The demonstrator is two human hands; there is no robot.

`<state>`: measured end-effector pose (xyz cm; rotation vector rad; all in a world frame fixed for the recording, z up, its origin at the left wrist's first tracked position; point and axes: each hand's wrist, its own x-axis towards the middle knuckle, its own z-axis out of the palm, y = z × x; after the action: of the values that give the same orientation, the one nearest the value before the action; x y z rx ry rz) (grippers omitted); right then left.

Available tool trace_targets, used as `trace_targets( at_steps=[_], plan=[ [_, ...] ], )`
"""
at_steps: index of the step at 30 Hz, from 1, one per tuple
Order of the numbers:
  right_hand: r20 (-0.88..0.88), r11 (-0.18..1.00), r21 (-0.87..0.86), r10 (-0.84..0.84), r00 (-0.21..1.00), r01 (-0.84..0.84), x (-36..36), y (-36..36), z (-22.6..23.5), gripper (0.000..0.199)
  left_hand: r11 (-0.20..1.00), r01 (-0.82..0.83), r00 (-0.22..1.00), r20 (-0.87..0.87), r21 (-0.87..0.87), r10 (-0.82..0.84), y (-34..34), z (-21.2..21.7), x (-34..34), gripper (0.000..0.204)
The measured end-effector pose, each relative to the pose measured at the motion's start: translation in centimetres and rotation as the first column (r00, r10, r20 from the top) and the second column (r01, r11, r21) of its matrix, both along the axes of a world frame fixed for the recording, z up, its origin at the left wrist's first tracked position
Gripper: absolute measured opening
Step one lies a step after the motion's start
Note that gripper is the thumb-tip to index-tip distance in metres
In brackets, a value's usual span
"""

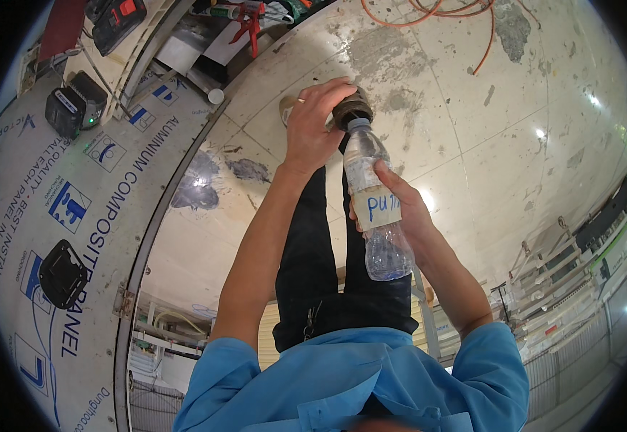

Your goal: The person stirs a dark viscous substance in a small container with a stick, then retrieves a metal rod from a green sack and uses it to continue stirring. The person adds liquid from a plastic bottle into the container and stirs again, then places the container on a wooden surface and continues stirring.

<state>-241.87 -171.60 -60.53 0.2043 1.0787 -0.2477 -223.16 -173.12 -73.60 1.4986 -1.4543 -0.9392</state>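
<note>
My left hand (315, 131) is closed around a small dark brown round container (355, 105), out in front of my legs. In my right hand (408, 207) is a clear plastic bottle (388, 252) with a hand-marked paper label round its middle. The bottle lies tilted, its neck pointing away from me and up against the mouth of the dark container. Whether the neck goes inside the container cannot be made out. The fingers of my right hand wrap behind the bottle and are partly hidden, with the thumb on top.
A workbench covered with printed panel sheet (122, 209) runs along my left. On it are a black plastic piece (63, 273), a battery charger (75, 104) with a green light and a black-and-red tool battery (119, 23). A red caulking gun (250, 30) and an orange hose (400, 24) lie farther ahead.
</note>
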Motion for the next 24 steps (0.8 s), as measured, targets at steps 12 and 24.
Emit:
trace_targets(
  at_steps=[12, 24],
  plan=[
    [0.017, 1.0, -0.008, 0.004, 1.0, -0.004, 0.1, 0.8, 0.1, 0.055, 1.0, 0.013, 1.0, 0.024, 0.01, -0.013, 0.9, -0.3, -0.1, 0.072],
    [-0.048, 0.999, 0.051, 0.007, 0.999, -0.005, 0.7, 0.4, 0.5, 0.056, 1.0, 0.006, 0.999, 0.032, 0.027, -0.007, 1.6, -0.6, -0.3, 0.068]
  ],
)
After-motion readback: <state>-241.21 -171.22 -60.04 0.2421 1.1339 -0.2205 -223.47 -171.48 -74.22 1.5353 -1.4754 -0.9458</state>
